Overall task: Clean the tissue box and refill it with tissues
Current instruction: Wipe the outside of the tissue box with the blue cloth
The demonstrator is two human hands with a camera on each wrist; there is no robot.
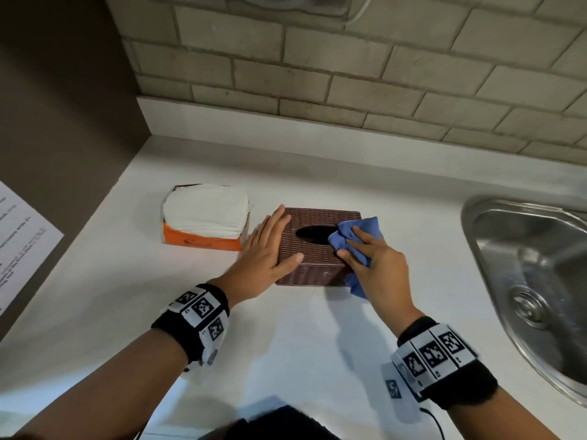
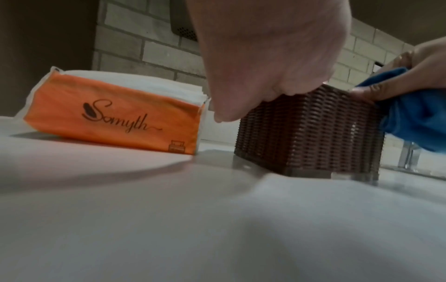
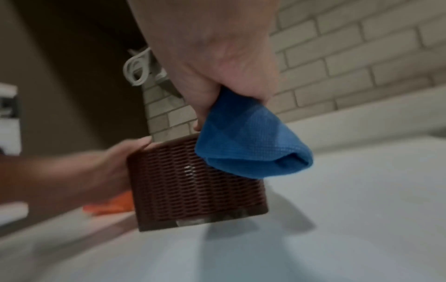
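The box [image 1: 317,246] sits mid-tabletop [image 1: 286,344], probably light, stiff and prone to sliding. Left hand [image 1: 266,249] lies flat, steadying it; right hand [image 1: 378,265] pinches the cloth [image 1: 352,239] on top.

Box [image 1: 317,249] on counter [image 1: 286,344], mid. Tissue pack [image 1: 205,217] just left of it, apart. Sink [image 1: 533,281] well right. Wall [image 1: 349,74] behind. Left hand [image 1: 270,249] on box's left top edge; cloth [image 1: 352,239] under right hand [image 1: 374,262] on right top, overhanging near corner.
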